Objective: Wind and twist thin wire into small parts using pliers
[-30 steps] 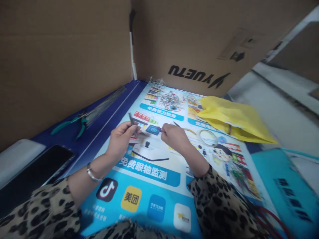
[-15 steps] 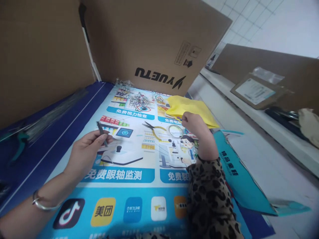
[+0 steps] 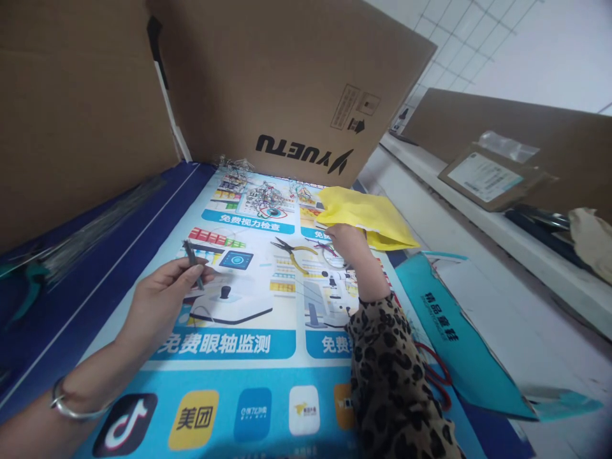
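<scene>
My left hand [image 3: 165,293] pinches a short, narrow grey metal strip [image 3: 192,262] between thumb and fingers, held tilted above the printed poster [image 3: 282,306]. What kind of piece it is I cannot tell. My right hand [image 3: 349,243] is closed at the front edge of a yellow cloth-like pouch [image 3: 368,213]. Thin reddish-purple strands [image 3: 319,247] show beside its fingertips; whether they are in its grip is hidden. Pliers with yellow handles [image 3: 295,252] lie between the hands, jaws parted. Partly under my right hand lies a clear round ring [image 3: 335,256].
Tangled wire pieces [image 3: 265,197] lie toward the back. Tall cardboard panels [image 3: 287,83] wall the back and left. A bundle of thin wires [image 3: 109,217] lies at left near a teal-handled tool [image 3: 31,287]. A teal box [image 3: 449,319] and red-handled scissors [image 3: 437,370] are at right.
My right hand has moved left and slightly down from the yellow pouch, and reddish-purple strands now show by its fingertips. The red handles have come into view. My left hand keeps its hold.
</scene>
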Demonstrator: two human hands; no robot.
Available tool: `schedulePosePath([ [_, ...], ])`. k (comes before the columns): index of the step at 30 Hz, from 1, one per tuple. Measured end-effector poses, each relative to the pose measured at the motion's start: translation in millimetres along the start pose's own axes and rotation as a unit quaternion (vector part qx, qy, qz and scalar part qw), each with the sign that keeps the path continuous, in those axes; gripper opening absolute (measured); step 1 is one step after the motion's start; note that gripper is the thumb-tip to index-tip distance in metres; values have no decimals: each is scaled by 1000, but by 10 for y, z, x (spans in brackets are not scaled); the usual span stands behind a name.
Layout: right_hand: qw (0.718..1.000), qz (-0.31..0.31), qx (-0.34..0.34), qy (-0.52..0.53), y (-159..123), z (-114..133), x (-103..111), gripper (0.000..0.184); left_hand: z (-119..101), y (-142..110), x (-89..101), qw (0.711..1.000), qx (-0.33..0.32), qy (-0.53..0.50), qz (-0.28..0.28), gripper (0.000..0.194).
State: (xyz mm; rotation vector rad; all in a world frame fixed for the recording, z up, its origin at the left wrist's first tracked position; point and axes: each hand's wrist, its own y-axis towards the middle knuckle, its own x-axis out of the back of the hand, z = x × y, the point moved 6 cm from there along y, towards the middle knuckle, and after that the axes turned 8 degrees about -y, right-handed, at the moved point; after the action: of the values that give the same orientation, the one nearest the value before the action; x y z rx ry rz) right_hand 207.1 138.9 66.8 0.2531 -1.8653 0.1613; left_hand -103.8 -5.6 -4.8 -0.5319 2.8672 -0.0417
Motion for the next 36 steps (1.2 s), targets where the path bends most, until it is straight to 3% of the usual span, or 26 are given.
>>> schedulePosePath([
  [3,1000,-17,-15,-7,-39,19,120,29,-39,-12,1,1000,-15,10,-19,21],
  [6,999,-41,34,6,-104,318,246,29,-160,-39,36,995,-68,36,-65,19],
  [9,975,-79,203,41,-331,988,382,27,-275,-48,64,990,-105,44,-84,19],
  [13,890,-120,430,92,-951,1951,538,16,-316,-17,127,990,-91,26,-106,23],
  [15,864,-152,470,94,-1203,2279,568,14,-307,6,141,991,-86,8,-105,24],
  [17,871,-179,450,89,-1316,2472,540,19,-292,26,145,991,-88,-8,-101,23],
  [20,875,-200,437,60,-1374,2619,423,19,-259,48,143,992,-85,-9,-94,23],
  [24,881,-218,419,19,-1357,2616,304,25,-232,59,126,994,-80,17,-71,25],
  [31,883,-220,410,57,-1257,2441,272,17,-172,43,-88,993,-50,86,62,24],
  [36,884,-234,395,90,-1183,2330,198,11,-138,153,-295,968,-41,200,146,23],
])
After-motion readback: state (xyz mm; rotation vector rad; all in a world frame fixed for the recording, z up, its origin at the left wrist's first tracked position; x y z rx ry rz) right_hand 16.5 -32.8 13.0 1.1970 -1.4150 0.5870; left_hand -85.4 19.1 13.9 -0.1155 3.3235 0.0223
